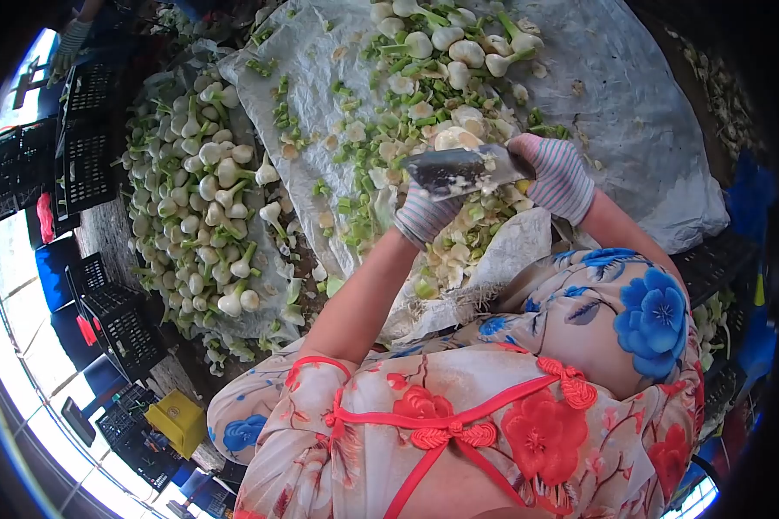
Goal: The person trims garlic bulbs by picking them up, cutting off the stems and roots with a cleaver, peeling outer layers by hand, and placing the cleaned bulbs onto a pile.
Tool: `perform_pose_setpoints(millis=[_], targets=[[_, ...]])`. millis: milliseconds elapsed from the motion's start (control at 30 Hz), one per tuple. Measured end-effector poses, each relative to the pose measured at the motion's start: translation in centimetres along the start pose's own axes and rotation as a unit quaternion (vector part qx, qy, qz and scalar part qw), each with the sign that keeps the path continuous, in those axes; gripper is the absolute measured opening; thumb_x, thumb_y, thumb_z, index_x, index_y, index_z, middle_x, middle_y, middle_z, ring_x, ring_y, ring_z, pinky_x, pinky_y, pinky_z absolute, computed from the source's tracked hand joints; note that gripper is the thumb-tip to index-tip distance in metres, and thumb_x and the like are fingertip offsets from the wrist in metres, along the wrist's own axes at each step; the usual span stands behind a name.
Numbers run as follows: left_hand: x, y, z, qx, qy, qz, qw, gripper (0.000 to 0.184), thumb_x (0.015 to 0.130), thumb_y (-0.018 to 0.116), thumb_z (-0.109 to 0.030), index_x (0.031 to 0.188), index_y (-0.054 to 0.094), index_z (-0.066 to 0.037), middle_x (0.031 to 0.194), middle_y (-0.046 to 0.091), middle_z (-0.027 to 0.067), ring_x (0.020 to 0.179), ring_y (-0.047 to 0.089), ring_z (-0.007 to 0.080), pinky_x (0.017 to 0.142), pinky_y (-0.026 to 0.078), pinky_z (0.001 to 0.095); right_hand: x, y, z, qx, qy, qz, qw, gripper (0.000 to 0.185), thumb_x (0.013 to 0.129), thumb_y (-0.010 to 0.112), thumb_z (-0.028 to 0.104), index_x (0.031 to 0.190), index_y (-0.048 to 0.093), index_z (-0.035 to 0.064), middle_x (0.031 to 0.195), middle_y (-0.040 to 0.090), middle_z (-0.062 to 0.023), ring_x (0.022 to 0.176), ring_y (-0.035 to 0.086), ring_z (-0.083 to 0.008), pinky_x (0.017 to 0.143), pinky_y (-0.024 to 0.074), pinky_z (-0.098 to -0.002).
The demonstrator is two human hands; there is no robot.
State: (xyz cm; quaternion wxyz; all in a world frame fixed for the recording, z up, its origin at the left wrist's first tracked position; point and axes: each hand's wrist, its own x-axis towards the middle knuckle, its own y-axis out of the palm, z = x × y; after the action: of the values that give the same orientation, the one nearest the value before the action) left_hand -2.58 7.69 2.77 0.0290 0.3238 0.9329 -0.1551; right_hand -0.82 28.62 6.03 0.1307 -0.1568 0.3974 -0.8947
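Observation:
My right hand (558, 177), in a striped glove, is closed round the handle of a wide-bladed knife (459, 170). The blade points left and has pale bits stuck on it. My left hand (426, 214), gloved as well, is below and behind the blade; its fingers are mostly hidden, and what it holds cannot be seen. Cut green stems and pale peelings (459, 251) lie under both hands. Trimmed garlic bulbs (467, 54) are heaped just beyond the hands, some with short stalks.
A large pile of garlic bulbs (208, 186) lies to the left, beside a pale plastic sheet (649, 112). Black crates (86, 138) and a yellow container (177, 422) stand at the far left. Another person's gloved hand (69, 43) shows at the upper left.

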Motion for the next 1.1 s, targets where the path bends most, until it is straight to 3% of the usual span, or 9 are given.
perform_pose_setpoints(millis=[67, 167, 267, 400, 633, 833, 867, 1033, 1100], targets=[[-0.4, 0.2, 0.1, 0.173, 0.071, -0.028, 0.982, 0.027, 0.091, 0.042, -0.018, 0.114, 0.047, -0.006, 0.104, 0.059, 0.006, 0.096, 0.056, 0.0196, 0.088, 0.044, 0.0338, -0.3, 0.4, -0.8, -0.002, 0.002, -0.012, 1.0, 0.033, 0.058, 0.06, -0.002, 0.09, 0.053, 0.0053, 0.076, 0.057, -0.0142, 0.068, 0.059, -0.0324, 0.057, 0.0472, -0.0369], [-0.3, 1.1, -0.7, -0.229, -0.089, -0.064, 0.967, 0.03, 0.083, 0.054, -0.011, 0.111, 0.047, -0.005, 0.1, 0.059, 0.0066, 0.094, 0.055, 0.0188, 0.084, 0.045, 0.0315, -0.8, 1.5, -2.1, 0.016, -0.006, -0.035, 0.999, 0.027, 0.065, 0.061, 0.002, 0.091, 0.053, 0.0048, 0.079, 0.059, -0.015, 0.071, 0.06, -0.0324, 0.059, 0.0477, -0.0373], [1.0, 1.2, -3.4, -0.08, -0.02, -0.059, 0.995, 0.042, 0.07, 0.066, -0.004, 0.108, 0.048, -0.004, 0.102, 0.059, 0.0075, 0.09, 0.057, 0.0176, 0.08, 0.048, 0.0297, -3.3, 4.3, -9.4, -0.149, 0.245, 0.029, 0.958, 0.021, 0.073, 0.061, 0.011, 0.092, 0.053, 0.0043, 0.08, 0.061, -0.0163, 0.073, 0.06, -0.0331, 0.062, 0.0483, -0.0378], [2.5, -1.7, -2.4, -0.063, -0.056, -0.093, 0.992, 0.04, 0.068, 0.073, -0.02, 0.102, 0.056, -0.006, 0.094, 0.064, 0.008, 0.085, 0.062, 0.0195, 0.073, 0.049, 0.03, -4.1, 4.3, -10.0, -0.007, 0.266, -0.032, 0.963, 0.023, 0.077, 0.062, 0.019, 0.092, 0.052, 0.0048, 0.078, 0.061, -0.0171, 0.071, 0.06, -0.0315, 0.061, 0.0479, -0.0364], [1.8, -1.1, 1.0, 0.075, 0.016, -0.041, 0.996, 0.046, 0.074, 0.065, -0.018, 0.113, 0.046, -0.005, 0.11, 0.055, 0.0118, 0.098, 0.053, 0.0205, 0.086, 0.043, 0.0348, 1.7, -0.8, 0.9, 0.005, 0.006, -0.005, 1.0, 0.03, 0.063, 0.065, 0.005, 0.091, 0.053, 0.0057, 0.074, 0.058, -0.013, 0.066, 0.059, -0.0311, 0.056, 0.0471, -0.0352], [2.1, -0.5, 2.5, 0.152, -0.019, 0.062, 0.986, 0.031, 0.084, 0.053, -0.012, 0.113, 0.047, -0.004, 0.108, 0.057, 0.0104, 0.097, 0.054, 0.0202, 0.089, 0.042, 0.0329, 0.9, 0.8, -1.8, -0.016, 0.021, 0.002, 1.0, 0.033, 0.06, 0.065, 0.003, 0.091, 0.053, 0.0076, 0.078, 0.058, -0.0133, 0.069, 0.058, -0.0326, 0.058, 0.0475, -0.0368], [3.0, 1.5, 7.4, -0.056, 0.058, -0.011, 0.997, 0.031, 0.081, 0.056, -0.013, 0.11, 0.048, -0.004, 0.104, 0.058, 0.0098, 0.094, 0.055, 0.019, 0.087, 0.043, 0.0315, 0.4, 1.9, -3.0, -0.007, 0.043, -0.001, 0.999, 0.033, 0.061, 0.065, 0.003, 0.091, 0.053, 0.0079, 0.078, 0.059, -0.0139, 0.07, 0.058, -0.0331, 0.059, 0.0475, -0.0369], [1.2, 0.2, -0.2, -0.144, -0.109, -0.167, 0.969, 0.039, 0.068, 0.07, -0.01, 0.103, 0.053, -0.006, 0.086, 0.061, 0.0044, 0.074, 0.059, 0.0156, 0.065, 0.048, 0.0275, -3.8, 4.5, -9.6, -0.162, 0.3, 0.057, 0.938, 0.024, 0.073, 0.064, 0.013, 0.094, 0.052, 0.0066, 0.078, 0.061, -0.0158, 0.073, 0.059, -0.0334, 0.062, 0.0477, -0.0379], [0.9, -2.0, -1.0, -0.407, -0.219, -0.162, 0.872, 0.028, 0.073, 0.068, -0.014, 0.097, 0.054, -0.009, 0.081, 0.059, 0.0033, 0.067, 0.056, 0.0135, 0.056, 0.046, 0.0254, -4.2, 5.3, -10.0, -0.137, 0.355, 0.043, 0.924, 0.025, 0.077, 0.062, 0.019, 0.096, 0.052, 0.0052, 0.08, 0.062, -0.0155, 0.073, 0.06, -0.0316, 0.064, 0.0477, -0.0375]])
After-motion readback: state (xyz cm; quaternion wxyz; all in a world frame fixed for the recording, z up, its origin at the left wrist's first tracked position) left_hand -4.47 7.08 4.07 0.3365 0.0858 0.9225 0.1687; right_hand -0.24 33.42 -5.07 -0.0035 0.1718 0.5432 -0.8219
